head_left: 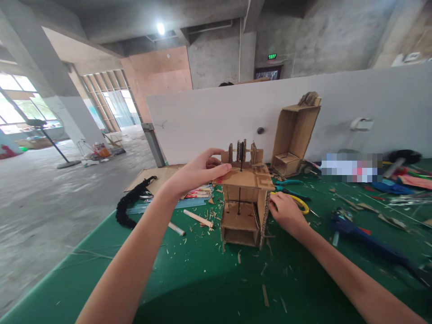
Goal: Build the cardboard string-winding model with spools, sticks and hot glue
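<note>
A small cardboard box model point(241, 180) stands upright on the green table in front of me. Its front is open, with a shelf inside, and a thin black rod runs down through the top panel. On top sit cardboard discs on an axle point(242, 150). My left hand point(204, 171) grips the top panel's left edge, thumb on top and some fingers hidden behind. Against the right side wall, my right hand point(286, 211) has its fingers curled at the edge, partly out of sight. Just behind that hand lies a yellow-handled tool point(305, 206).
A taller cardboard box point(293, 135) stands by the white partition. Teal-handled pliers point(288, 182) and a blue glue gun point(367, 238) lie to the right. On the left are a black fuzzy strip point(126, 207) and a glue stick point(197, 218). Cardboard scraps litter the green table point(189, 279).
</note>
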The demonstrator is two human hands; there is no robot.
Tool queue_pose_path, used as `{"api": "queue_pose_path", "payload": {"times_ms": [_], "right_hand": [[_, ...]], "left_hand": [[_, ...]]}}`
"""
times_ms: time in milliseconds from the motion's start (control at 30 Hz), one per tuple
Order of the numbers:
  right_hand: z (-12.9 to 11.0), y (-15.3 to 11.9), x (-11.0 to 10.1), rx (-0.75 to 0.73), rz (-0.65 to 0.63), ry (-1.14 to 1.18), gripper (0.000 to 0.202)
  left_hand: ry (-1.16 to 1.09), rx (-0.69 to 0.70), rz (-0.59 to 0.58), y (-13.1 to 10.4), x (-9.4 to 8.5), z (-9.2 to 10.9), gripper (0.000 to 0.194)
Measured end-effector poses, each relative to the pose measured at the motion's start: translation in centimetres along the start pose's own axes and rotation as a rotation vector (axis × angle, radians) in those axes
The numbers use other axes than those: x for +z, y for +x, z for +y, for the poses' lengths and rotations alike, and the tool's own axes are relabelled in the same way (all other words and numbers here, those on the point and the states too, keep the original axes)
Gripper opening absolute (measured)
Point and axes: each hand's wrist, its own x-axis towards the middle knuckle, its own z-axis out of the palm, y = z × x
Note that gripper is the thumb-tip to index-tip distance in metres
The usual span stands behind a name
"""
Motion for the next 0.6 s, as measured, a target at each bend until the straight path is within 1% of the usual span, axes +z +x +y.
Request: {"api": "queue_pose_path", "payload": {"times_ms": [100,167,267,333,400,500,600], "right_hand": [[0.0,-0.3,-0.8,-0.085,-0.06,-0.002,0.012],[0.2,-0.3,-1.2,-0.114,-0.074,0.016,0.011],[0.4,0.2,-1.2,-0.06,-0.025,0.012,0.018],[0.5,0.5,-0.7,-0.011,0.017,-0.016,0.022],[0.4,0.4,-0.4,0.009,0.033,-0.053,0.024],[0.2,-0.2,-0.4,-0.016,0.002,-0.101,0.02],[0.0,-0.6,-1.1,-0.104,-0.046,-0.09,0.014]], "left_hand": [[0.009,0.0,-0.004,0.1,0.0,-0.2,0.055],[0.014,0.005,-0.001,0.2,0.0,-0.2,0.053],[0.013,0.02,-0.003,0.2,0.0,-0.2,0.051],[0.01,0.026,-0.006,0.2,0.0,-0.1,0.05],[0.019,0.028,-0.008,0.2,0.0,0.0,0.047],[0.039,0.031,-0.003,0.3,0.0,-0.1,0.043],[0.041,0.031,-0.005,0.4,0.0,-0.2,0.041]]}}
